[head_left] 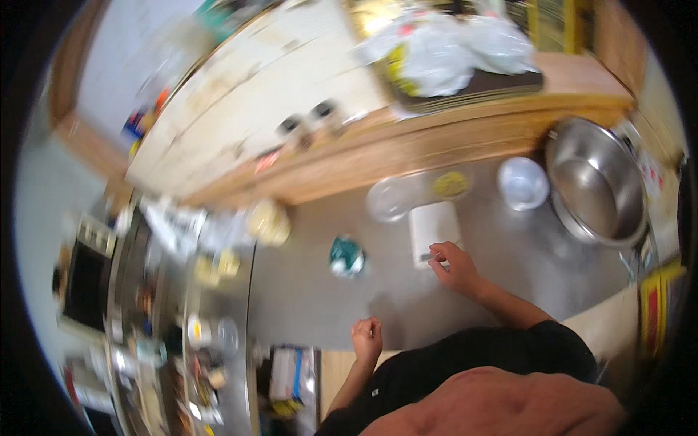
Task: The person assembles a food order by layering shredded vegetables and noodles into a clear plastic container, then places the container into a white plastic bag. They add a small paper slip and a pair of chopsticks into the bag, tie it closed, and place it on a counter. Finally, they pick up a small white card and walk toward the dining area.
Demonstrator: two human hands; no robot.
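Note:
A flat white kitchen scale (434, 221) lies on the steel worktop. At its near edge is my right hand (454, 269), thumb and forefinger apart beside the small display; I see nothing held there. My left hand (366, 338) hovers by the worktop's near edge with its fingers curled together. Whether anything small is inside them is hidden. Between the left hand and the back of the worktop sits a crumpled green and white packet (346, 256). Behind the scale are a round clear lid (390, 199) and a shallow dish with yellow-green contents (451, 184).
A large steel bowl (596, 182) and a whitish plastic tub (523, 183) stand at the right. White plastic bags (443, 54) rest on trays on the wooden ledge, with two dark-lidded jars (294, 131) nearby. Crowded shelving (211, 320) lines the left, beside a yellowish bag (268, 222).

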